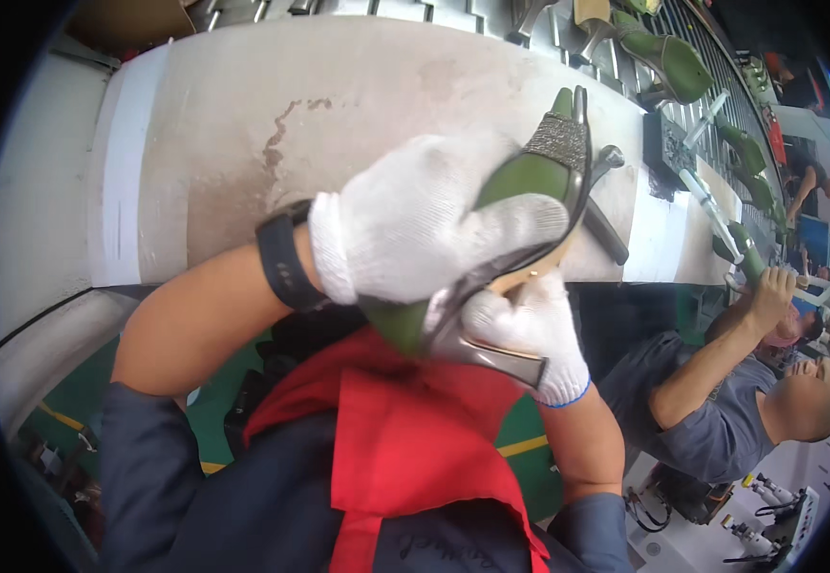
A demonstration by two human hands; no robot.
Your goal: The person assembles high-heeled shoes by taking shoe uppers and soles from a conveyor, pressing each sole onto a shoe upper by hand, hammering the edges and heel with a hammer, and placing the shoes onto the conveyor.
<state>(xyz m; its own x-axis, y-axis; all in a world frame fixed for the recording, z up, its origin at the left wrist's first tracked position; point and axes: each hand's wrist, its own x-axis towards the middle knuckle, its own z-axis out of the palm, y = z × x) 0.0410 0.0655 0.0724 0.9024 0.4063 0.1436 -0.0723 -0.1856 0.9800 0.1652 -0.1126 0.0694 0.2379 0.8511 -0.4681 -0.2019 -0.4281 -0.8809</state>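
Observation:
A high-heeled shoe (560, 138) is held over the near edge of the pale table, its toe pointing up and away. It has a glittery band across the front, a dark metallic edge and a green last (530, 181) inside. Its heel (501, 360) points down and right. My left hand (415, 220), in a white knit glove, grips the shoe from the left, thumb across its upper; the other fingers are partly blurred. In a matching glove, my right hand (534, 329) closes round the underside near the heel. A hammer (606, 229) lies just right of the shoe.
Beyond the pale table (214, 124) runs a slatted metal conveyor with more shoes on green lasts (673, 67). A dark block with pale rods (675, 153) stands at the table's right. A co-worker (721, 401) on the right holds another green last.

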